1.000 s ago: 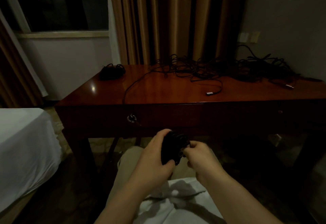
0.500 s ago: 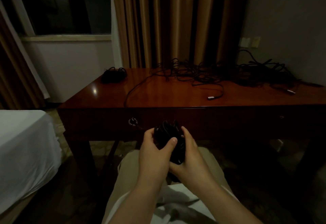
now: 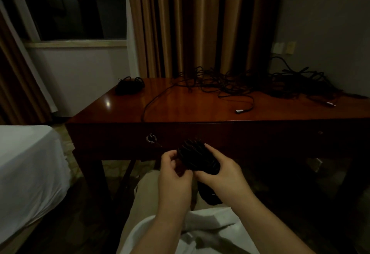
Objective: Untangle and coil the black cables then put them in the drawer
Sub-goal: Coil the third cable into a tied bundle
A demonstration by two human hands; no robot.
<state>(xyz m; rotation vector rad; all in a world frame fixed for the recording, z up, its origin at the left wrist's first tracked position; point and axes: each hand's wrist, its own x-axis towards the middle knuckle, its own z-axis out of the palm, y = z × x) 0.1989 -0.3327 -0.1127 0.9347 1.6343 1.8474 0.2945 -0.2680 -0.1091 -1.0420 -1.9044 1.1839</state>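
A coiled black cable (image 3: 197,158) sits between my two hands, in front of the desk and above my lap. My right hand (image 3: 224,171) grips the coil from the right, fingers wrapped over it. My left hand (image 3: 172,170) holds its left side with curled fingers. A large tangle of black cables (image 3: 250,84) lies along the back of the wooden desk (image 3: 180,111). One loose cable (image 3: 152,101) runs from the tangle over the front edge. The drawer front (image 3: 192,135) is closed, with a round metal pull (image 3: 150,138).
Another small black cable bundle (image 3: 129,85) sits at the desk's back left corner. A bed with a white sheet (image 3: 26,165) stands to the left. Curtains (image 3: 190,23) and a wall with sockets (image 3: 284,47) are behind the desk.
The coil has risen toward the drawer front. My right hand shifted from pinching the coil's edge to gripping it from the right, and my left hand moved to its left side.
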